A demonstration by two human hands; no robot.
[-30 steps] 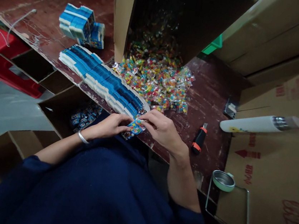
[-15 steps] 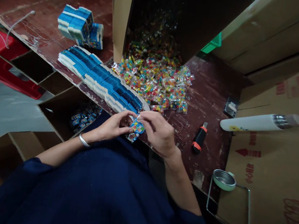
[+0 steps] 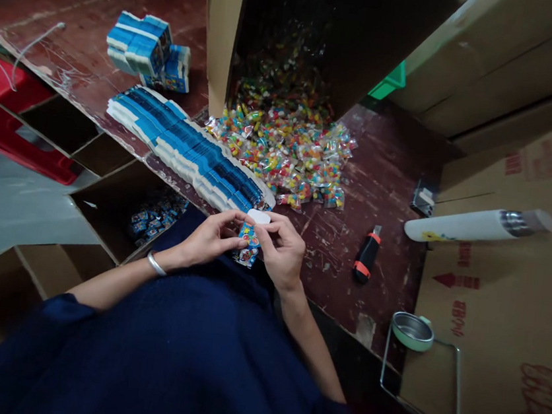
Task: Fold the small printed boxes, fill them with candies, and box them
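A small printed blue candy box (image 3: 247, 255) with a raised white flap (image 3: 259, 216) is held between both hands at the table's front edge. My left hand (image 3: 217, 235) pinches its left side with thumb and fingers. On the other side, my right hand (image 3: 284, 246) grips the box near the flap. Just beyond my hands ends a long row of flat blue-and-white boxes (image 3: 188, 147). Clear packets of colourful candies (image 3: 292, 156) spill from a cardboard box (image 3: 222, 41) behind it.
Bundled blue boxes (image 3: 142, 42) stand at the back left. A box cutter (image 3: 367, 254) lies on the red-brown table (image 3: 359, 176) at right, near a white flask (image 3: 458, 226) and a metal-lined cup (image 3: 412, 331). An open carton (image 3: 106, 207) below left contains filled blue boxes (image 3: 155, 215).
My right hand has moved down and left, closer to my left hand. The box's white flap now shows plainly between my fingers.
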